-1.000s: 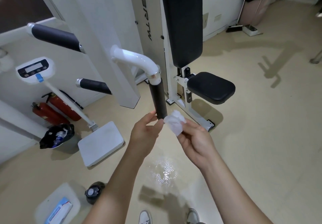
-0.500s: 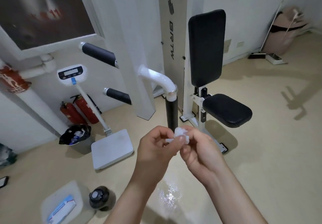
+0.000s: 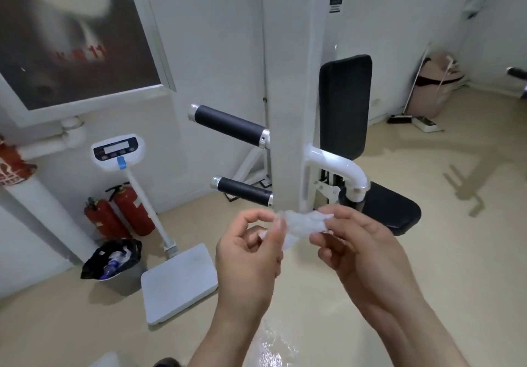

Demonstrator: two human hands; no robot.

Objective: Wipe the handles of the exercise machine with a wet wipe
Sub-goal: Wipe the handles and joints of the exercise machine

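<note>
Standing zone, floor (image 3: 427, 281): glossy patch at bottom centre, possibly wet; slip hazard on stepping in.
Exercise machine (image 3: 288, 81): white upright, frame centre.
Handles: upper handle (image 3: 228, 124) and lower handle (image 3: 242, 194), left of upright, both clear of the hands.
Hands: left hand (image 3: 248, 255) and right hand (image 3: 362, 247), lower centre; fingers pinch opposite ends of the wet wipe (image 3: 299, 222).
Wipe condition: bunched between the hands, in front of the upright; a hard pull may tear it, a loose pinch may drop it.
</note>
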